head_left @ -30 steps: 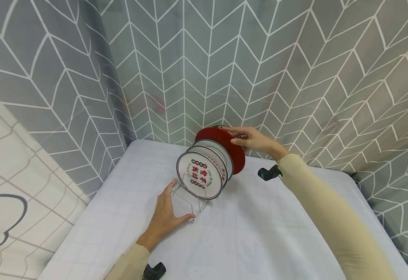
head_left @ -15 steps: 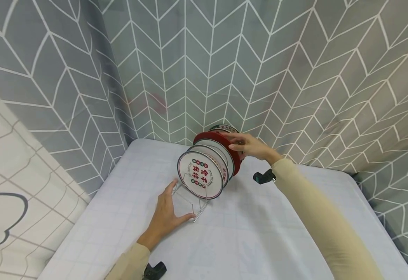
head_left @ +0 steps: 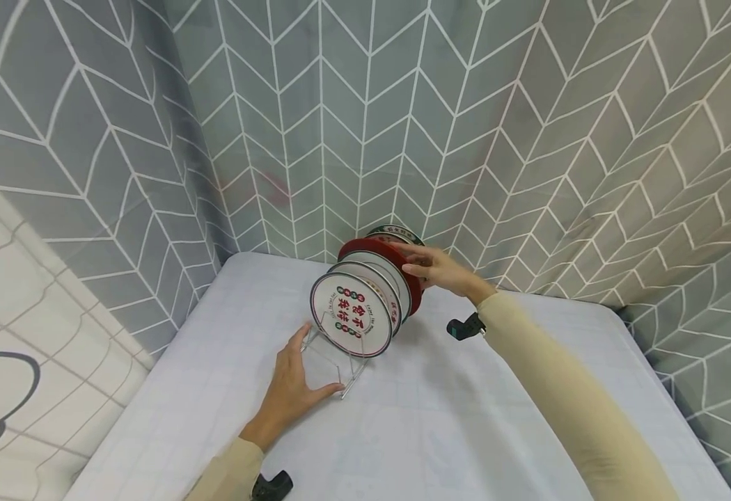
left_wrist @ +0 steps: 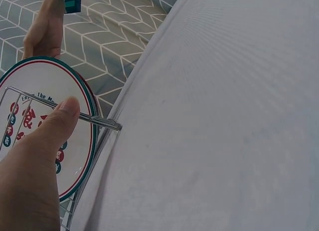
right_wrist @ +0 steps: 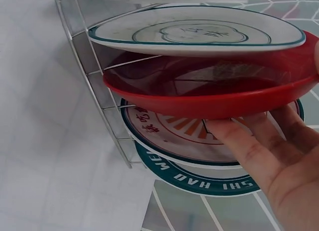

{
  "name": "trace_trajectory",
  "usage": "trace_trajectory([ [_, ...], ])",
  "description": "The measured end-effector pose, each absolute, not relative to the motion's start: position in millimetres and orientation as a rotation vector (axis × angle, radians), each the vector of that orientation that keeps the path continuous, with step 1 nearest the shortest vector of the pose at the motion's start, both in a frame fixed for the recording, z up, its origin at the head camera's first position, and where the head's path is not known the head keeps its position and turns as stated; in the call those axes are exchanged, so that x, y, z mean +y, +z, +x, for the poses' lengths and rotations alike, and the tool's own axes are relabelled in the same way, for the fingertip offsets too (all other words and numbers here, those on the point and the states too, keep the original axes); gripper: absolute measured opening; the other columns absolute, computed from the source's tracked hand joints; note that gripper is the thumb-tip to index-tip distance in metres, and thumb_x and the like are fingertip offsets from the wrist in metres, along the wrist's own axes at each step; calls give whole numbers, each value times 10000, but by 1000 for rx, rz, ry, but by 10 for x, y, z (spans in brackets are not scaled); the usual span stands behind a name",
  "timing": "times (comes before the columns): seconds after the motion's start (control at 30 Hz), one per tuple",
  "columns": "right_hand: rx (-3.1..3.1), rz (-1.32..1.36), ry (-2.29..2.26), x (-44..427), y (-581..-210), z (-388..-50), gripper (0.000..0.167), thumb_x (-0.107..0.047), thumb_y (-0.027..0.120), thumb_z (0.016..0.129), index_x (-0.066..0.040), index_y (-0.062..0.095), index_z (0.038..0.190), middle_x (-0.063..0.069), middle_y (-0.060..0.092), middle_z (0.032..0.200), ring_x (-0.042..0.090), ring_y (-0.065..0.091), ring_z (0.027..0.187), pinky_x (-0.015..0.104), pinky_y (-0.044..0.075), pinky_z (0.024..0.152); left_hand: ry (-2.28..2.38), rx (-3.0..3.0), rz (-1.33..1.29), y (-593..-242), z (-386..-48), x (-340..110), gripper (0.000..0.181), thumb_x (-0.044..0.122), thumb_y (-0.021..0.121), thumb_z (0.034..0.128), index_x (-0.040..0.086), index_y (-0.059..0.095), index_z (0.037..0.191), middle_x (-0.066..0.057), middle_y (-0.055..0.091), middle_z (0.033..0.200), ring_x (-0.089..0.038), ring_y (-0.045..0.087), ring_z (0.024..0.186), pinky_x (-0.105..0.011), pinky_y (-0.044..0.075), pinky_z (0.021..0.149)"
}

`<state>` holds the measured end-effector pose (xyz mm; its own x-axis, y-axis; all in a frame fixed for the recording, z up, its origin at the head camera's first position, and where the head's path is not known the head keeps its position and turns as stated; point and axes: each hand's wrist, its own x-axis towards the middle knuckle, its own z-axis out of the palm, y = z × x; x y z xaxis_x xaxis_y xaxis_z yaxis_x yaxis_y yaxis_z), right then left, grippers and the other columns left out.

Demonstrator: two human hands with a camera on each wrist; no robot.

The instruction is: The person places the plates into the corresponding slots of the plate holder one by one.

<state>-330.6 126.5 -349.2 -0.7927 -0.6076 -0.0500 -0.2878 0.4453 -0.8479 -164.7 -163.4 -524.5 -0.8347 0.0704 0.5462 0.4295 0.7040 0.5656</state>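
A wire dish rack [head_left: 351,381] holds several round plates on edge. My left hand [head_left: 287,393] grips its near end, the thumb lying on a wire in the left wrist view. Closest to that hand is a white plate [head_left: 353,313] with red lettering. My right hand [head_left: 443,271] holds a red plate [right_wrist: 214,102] by its edge, fingers against its underside. In the right wrist view the red plate stands between a white teal-rimmed plate [right_wrist: 209,32] and a plate with orange rays [right_wrist: 182,125]. Whether its lower edge rests on the wires I cannot tell.
A green-rimmed plate [right_wrist: 199,184] with white letters sits at the rack's far end. The rack stands on a white-covered table [head_left: 441,417] near its back edge. Grey patterned curtains [head_left: 315,125] hang close behind and along the sides.
The right hand has brought the red plate leftward and nearer, closer in line with the other plates. Plates behind it now show. My left hand keeps its hold on the rack.
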Motion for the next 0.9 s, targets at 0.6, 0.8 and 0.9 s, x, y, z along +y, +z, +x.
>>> trace_trajectory([
  [0.6, 2411, -699, -1470, 1470, -3558, -2990, 627, -215, 505, 1027, -150, 204, 1573, 239, 425, 1481, 415, 488, 1311, 575, 455, 1029, -1043, -2417, -438, -5113, -1697, -1781, 1243, 417, 914, 623, 90, 159, 1555, -101, 287, 1588, -315, 343, 1391, -538, 365, 1100],
  [0.8, 2408, -677, -1536, 1586, -3680, -2802, 647, -195, 527, 1016, -106, 202, 1569, 253, 413, 1489, 425, 474, 1323, 555, 481, 1006, -1177, -2312, -514, -4934, -1857, -1979, 1143, 278, 904, 659, 87, 211, 1548, -119, 307, 1576, -337, 321, 1401, -592, 324, 1091],
  [0.9, 2394, -668, -1559, 1616, -3740, -2719, 652, -188, 540, 1011, -102, 210, 1566, 248, 414, 1491, 433, 475, 1320, 557, 484, 1003, -1187, -2305, -553, -4896, -1948, -2011, 1089, 237, 882, 681, 91, 234, 1544, -117, 325, 1567, -338, 330, 1392, -601, 320, 1082],
])
